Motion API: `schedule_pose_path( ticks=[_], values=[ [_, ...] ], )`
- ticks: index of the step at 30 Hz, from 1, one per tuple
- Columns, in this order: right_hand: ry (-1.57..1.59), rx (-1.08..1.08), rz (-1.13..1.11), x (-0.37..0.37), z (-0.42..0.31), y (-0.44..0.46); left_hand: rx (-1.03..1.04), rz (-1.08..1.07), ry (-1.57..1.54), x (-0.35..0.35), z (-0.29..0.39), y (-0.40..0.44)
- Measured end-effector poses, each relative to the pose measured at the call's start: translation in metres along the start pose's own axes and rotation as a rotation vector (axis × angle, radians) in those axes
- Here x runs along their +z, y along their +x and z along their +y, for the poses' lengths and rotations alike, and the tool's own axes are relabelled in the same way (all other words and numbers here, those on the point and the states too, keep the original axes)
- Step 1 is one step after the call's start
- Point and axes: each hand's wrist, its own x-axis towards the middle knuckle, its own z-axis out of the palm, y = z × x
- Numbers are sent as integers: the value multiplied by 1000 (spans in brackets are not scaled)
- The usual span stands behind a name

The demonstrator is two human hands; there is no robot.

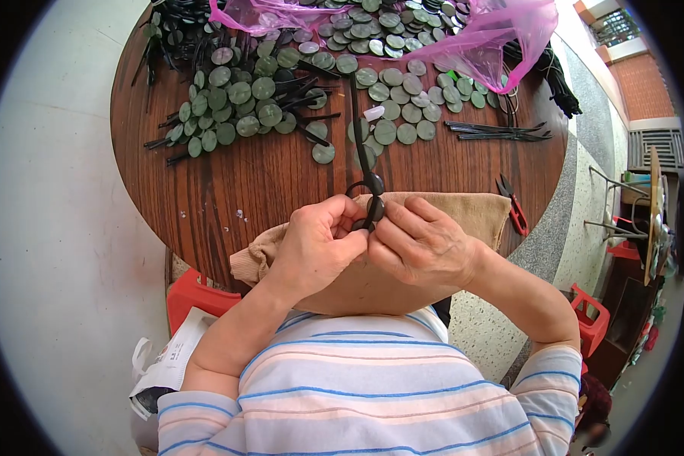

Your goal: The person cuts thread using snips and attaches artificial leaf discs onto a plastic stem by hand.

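Note:
My left hand [311,247] is closed in a pinch on a black cord [361,144], right at the table's near edge. Opposite it, my right hand [429,243] pinches the same cord where dark round discs [376,207] sit on it. The fingertips of both hands almost meet, and they hide part of the cord. From there the cord runs away from me across the tabletop, with a small loop beside the discs. Beneath my hands lies a tan cloth [463,209], draped over the table edge and my lap.
Green round discs [406,133] spread over the round wooden table [281,178]. A pile of discs on black cords [239,95] lies left. Pink plastic [501,57] covers the far side. Black strips [498,131] and red-handled snips [517,215] lie right. Red stools [197,296] flank me.

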Motion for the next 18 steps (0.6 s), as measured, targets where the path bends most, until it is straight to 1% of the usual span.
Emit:
schedule_pose_path(
  ticks=[7, 10, 14, 16, 18],
  values=[
    [-24, -43, 55, 2, 11, -7, -25, -24, 1, -2, 3, -1],
    [-36, -55, -41, -7, 20, -14, -35, -54, -3, -5, 3, -2],
    [-40, 28, -19, -10, 31, -30, -42, -37, -49, -2, 6, -2],
    [-43, 52, -32, -14, 30, -31, -24, -30, -29, -2, 6, -2],
    [-78, 63, 10, -13, 28, -31, 7, -8, -26, -1, 4, -1]
  ],
)
